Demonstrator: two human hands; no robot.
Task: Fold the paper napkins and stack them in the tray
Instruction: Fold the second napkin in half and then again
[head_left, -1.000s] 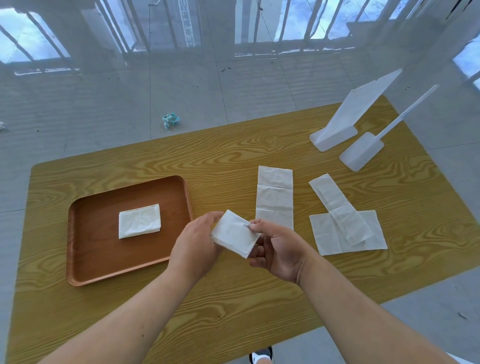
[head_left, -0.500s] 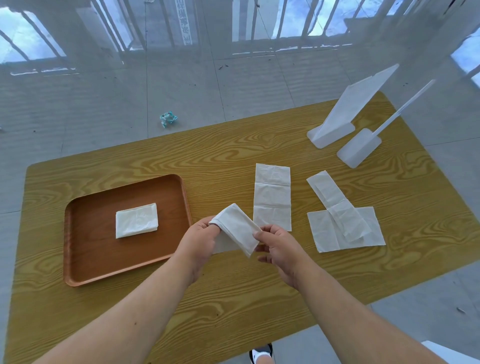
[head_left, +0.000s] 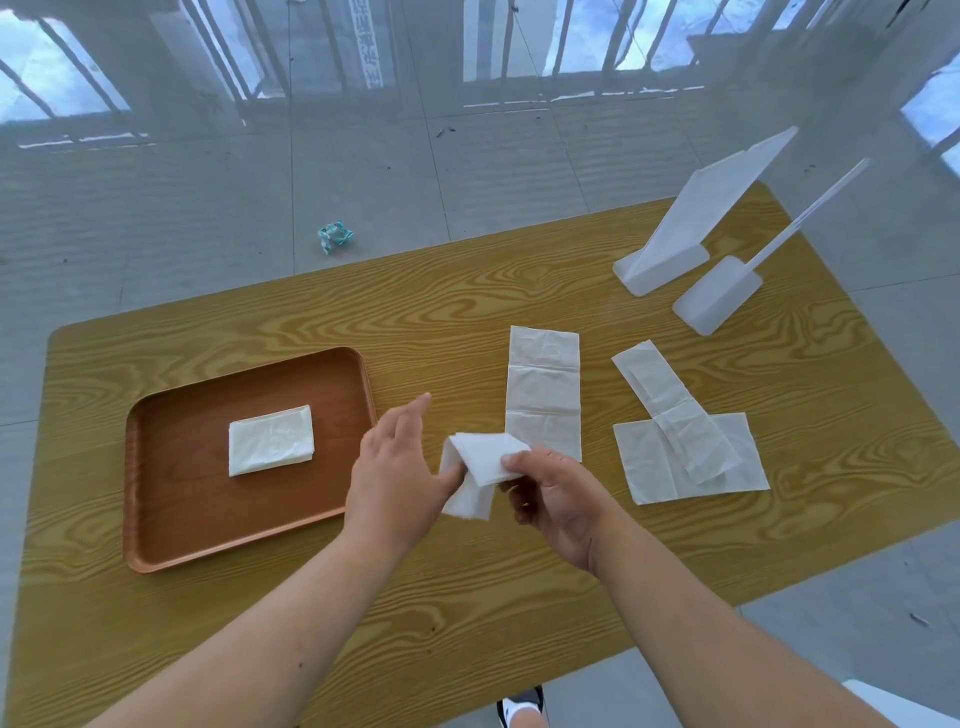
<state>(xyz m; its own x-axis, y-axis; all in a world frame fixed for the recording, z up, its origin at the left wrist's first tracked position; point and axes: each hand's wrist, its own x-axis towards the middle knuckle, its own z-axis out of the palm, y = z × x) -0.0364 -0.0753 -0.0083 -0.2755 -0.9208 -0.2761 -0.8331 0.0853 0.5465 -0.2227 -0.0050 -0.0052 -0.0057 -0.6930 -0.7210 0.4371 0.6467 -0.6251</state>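
Fingers (head_left: 511, 462) of the right hand (head_left: 558, 499) pinch a half-folded paper napkin (head_left: 480, 470) above the tabletop (head_left: 467, 301), while the left hand (head_left: 395, 467) spreads open beside it — only its thumb appears to touch the hanging lower flap, likely steadying it for the next crease. At far left, a brown wooden tray (head_left: 171, 509) carries one folded napkin (head_left: 271, 440) near its centre, apparently the start of the stack. Just right of the tray, the held napkin droops in mid-air, not yet squared. Behind the right hand lies a long napkin strip (head_left: 543, 379), opened flat along its creases, seemingly next in line. Further right, a narrow strip (head_left: 654, 384) rests diagonally across a flat square napkin (head_left: 649, 467). At far right — well clear of the work — stand two white plastic stands (head_left: 670, 270).
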